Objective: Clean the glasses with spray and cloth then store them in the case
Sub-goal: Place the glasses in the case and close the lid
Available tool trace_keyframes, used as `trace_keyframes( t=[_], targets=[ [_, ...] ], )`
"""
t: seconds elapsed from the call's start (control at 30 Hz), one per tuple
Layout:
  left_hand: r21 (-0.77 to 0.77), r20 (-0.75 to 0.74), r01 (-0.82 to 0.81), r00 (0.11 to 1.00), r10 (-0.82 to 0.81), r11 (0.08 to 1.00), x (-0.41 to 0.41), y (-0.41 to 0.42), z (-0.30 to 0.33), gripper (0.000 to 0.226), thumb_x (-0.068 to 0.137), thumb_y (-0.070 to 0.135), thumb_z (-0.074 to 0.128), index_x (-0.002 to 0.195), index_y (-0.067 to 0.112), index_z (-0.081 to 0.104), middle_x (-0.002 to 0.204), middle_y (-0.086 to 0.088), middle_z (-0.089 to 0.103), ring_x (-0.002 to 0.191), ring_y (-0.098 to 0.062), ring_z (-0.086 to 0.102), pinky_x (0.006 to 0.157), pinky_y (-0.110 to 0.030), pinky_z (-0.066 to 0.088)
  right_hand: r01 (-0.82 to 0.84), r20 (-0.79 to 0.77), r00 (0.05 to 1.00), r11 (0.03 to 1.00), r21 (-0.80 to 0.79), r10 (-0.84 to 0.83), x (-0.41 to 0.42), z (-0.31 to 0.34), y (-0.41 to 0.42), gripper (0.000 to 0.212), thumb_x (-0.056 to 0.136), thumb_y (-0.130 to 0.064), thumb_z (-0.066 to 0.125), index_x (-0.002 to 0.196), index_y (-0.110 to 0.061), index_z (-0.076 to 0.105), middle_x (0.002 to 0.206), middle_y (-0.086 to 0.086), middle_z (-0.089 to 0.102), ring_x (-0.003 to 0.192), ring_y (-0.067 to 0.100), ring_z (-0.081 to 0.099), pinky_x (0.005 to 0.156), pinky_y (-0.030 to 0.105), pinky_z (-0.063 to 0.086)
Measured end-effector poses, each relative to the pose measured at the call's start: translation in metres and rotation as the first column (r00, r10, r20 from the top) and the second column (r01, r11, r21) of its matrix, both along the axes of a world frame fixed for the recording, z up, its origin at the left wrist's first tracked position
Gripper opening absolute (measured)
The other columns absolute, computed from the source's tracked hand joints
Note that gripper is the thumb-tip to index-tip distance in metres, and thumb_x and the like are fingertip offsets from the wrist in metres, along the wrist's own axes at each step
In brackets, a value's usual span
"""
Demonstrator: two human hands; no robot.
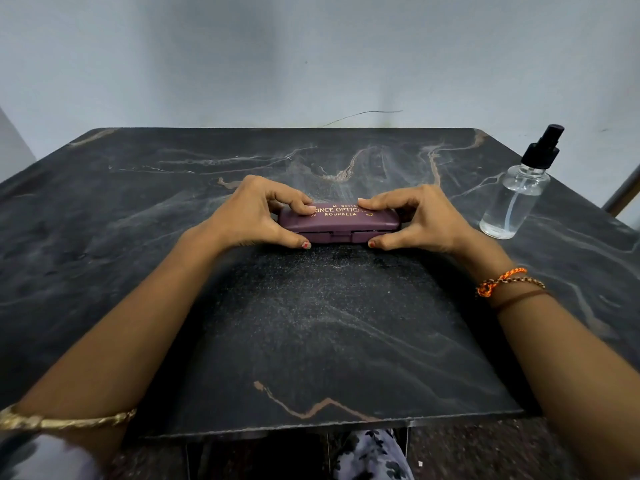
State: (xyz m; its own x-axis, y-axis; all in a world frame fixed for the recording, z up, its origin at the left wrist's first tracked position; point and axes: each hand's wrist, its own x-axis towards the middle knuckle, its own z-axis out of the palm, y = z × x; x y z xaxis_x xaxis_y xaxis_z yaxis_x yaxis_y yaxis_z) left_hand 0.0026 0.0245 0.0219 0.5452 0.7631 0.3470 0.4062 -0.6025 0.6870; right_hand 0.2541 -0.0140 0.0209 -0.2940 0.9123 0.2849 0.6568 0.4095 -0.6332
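A maroon glasses case (341, 225) with gold lettering lies closed in the middle of the dark marble table (138, 209). My left hand (252, 216) grips its left end, fingers on the lid and thumb at the front edge. My right hand (419, 220) grips its right end the same way. A clear spray bottle (516, 199) with a black pump top stands upright at the right, apart from both hands. No glasses and no cloth are in sight.
A pale wall rises right behind the table's far edge. The spray bottle stands close to the table's right edge. My lap in patterned fabric (370, 455) shows below the near edge.
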Motion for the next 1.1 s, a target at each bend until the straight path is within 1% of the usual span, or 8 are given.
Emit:
trace_keyframes(
  t=[0.17,0.33,0.5,0.63,0.77,0.87,0.97,1.1],
  targets=[
    [0.007,0.002,-0.003,1.0,0.003,1.0,0.0,-0.001,-0.001,0.047,0.052,0.002,0.084,0.094,0.014,0.066,0.102,-0.003,0.064,0.096,-0.011,0.062,0.08,-0.013,0.05,0.001,0.009,1.0,1.0,0.023,-0.001,-0.001,0.0,0.0,0.057,0.059,-0.012,0.083,0.113,-0.011,0.065,0.111,0.008,0.068,0.106,0.014,0.062,0.099,0.04,0.047],
    [0.029,-0.034,-0.009,0.999,0.01,1.0,0.001,-0.001,-0.001,0.043,0.053,0.0,0.083,0.094,0.004,0.069,0.104,-0.004,0.062,0.099,-0.014,0.061,0.077,-0.004,0.046,0.012,0.027,1.0,0.999,0.049,-0.014,-0.002,-0.002,-0.001,0.055,0.059,-0.011,0.083,0.111,-0.01,0.065,0.113,0.01,0.067,0.107,0.013,0.061,0.098,0.041,0.048],
    [0.016,-0.027,0.005,1.0,-0.005,1.0,0.0,0.0,-0.001,0.044,0.054,0.003,0.083,0.091,0.019,0.066,0.103,-0.003,0.064,0.099,-0.015,0.061,0.074,-0.006,0.048,0.026,0.004,1.0,0.999,0.018,-0.026,-0.001,-0.002,0.0,0.056,0.059,-0.014,0.084,0.112,-0.017,0.066,0.104,0.009,0.071,0.099,0.025,0.066,0.09,0.046,0.05],
    [0.045,-0.081,0.017,0.997,-0.013,0.999,-0.003,0.003,-0.001,0.045,0.056,0.013,0.084,0.092,0.029,0.064,0.102,0.005,0.065,0.093,-0.011,0.06,0.07,-0.013,0.052,0.007,0.055,0.998,1.0,0.025,-0.008,-0.001,-0.003,0.001,0.063,0.061,-0.017,0.083,0.119,-0.027,0.06,0.11,-0.008,0.064,0.098,0.01,0.061,0.088,0.031,0.052],
    [0.033,-0.128,0.026,0.991,-0.021,0.999,-0.007,0.006,-0.002,0.067,0.052,0.032,0.085,0.109,0.046,0.052,0.108,0.01,0.061,0.097,-0.006,0.057,0.069,-0.019,0.051,-0.002,0.076,0.997,1.0,0.023,0.0,-0.001,-0.006,0.004,0.079,0.06,-0.023,0.084,0.13,-0.029,0.049,0.111,-0.007,0.057,0.103,0.008,0.053,0.087,0.021,0.042],
    [0.034,-0.163,0.022,0.986,-0.016,0.999,-0.007,0.008,-0.004,0.087,0.045,0.055,0.078,0.122,0.054,0.037,0.116,0.014,0.053,0.105,-0.009,0.053,0.074,-0.025,0.051,-0.012,0.126,0.992,0.999,0.042,0.006,-0.003,-0.009,0.006,0.087,0.059,-0.033,0.083,0.135,-0.029,0.04,0.119,-0.002,0.054,0.105,0.006,0.048,0.091,0.023,0.038],
    [0.026,-0.147,0.017,0.989,-0.013,1.0,-0.006,0.009,-0.006,0.099,0.042,0.061,0.075,0.127,0.057,0.025,0.125,0.012,0.043,0.112,-0.012,0.048,0.082,-0.031,0.048,-0.007,0.131,0.991,1.0,0.021,0.004,-0.006,-0.009,0.005,0.096,0.062,-0.051,0.076,0.141,-0.029,0.028,0.134,0.001,0.044,0.114,0.01,0.043,0.1,0.033,0.039],
    [0.061,-0.108,-0.006,0.994,0.012,0.998,-0.003,0.007,-0.008,0.106,0.043,0.07,0.069,0.131,0.057,0.012,0.135,0.011,0.032,0.121,-0.016,0.039,0.1,-0.043,0.038,0.019,0.105,0.994,0.998,0.055,-0.025,-0.008,-0.007,0.002,0.091,0.068,-0.064,0.046,0.145,-0.025,0.017,0.149,0.002,0.027,0.133,0.014,0.031,0.109,0.037,0.029]
  ],
)
